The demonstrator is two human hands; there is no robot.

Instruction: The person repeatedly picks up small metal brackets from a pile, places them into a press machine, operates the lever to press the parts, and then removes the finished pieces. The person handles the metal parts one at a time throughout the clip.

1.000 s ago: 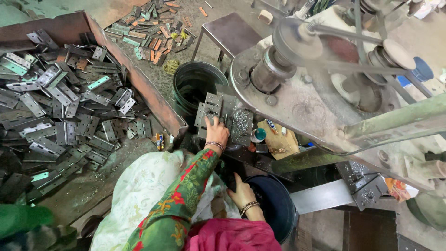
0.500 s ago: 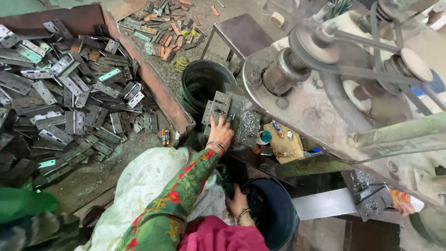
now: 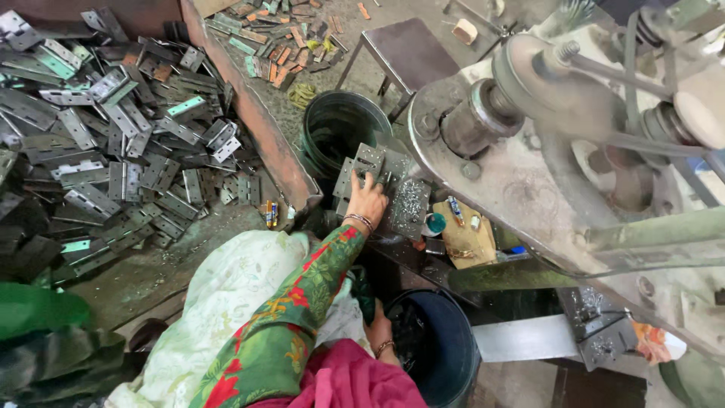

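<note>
Two hands busy | left hand (image 3: 368,200) presses fingers on hinge plates (image 3: 362,162), grasp unclear | right hand (image 3: 380,331) at bucket (image 3: 453,355) rim, grip hidden

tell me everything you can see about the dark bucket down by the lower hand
The dark bucket is round and deep, dark blue to black, apparently plastic, with a plain rim. It stands upright low in the view, beneath the machine's work surface and beside a pale metal bar. Its inside is shadowed; dark pieces seem to lie in it, but what they are cannot be told. The right hand, a bangle at its wrist, reaches over the near rim into the opening. A pink cloth lies close against its left side.
</note>
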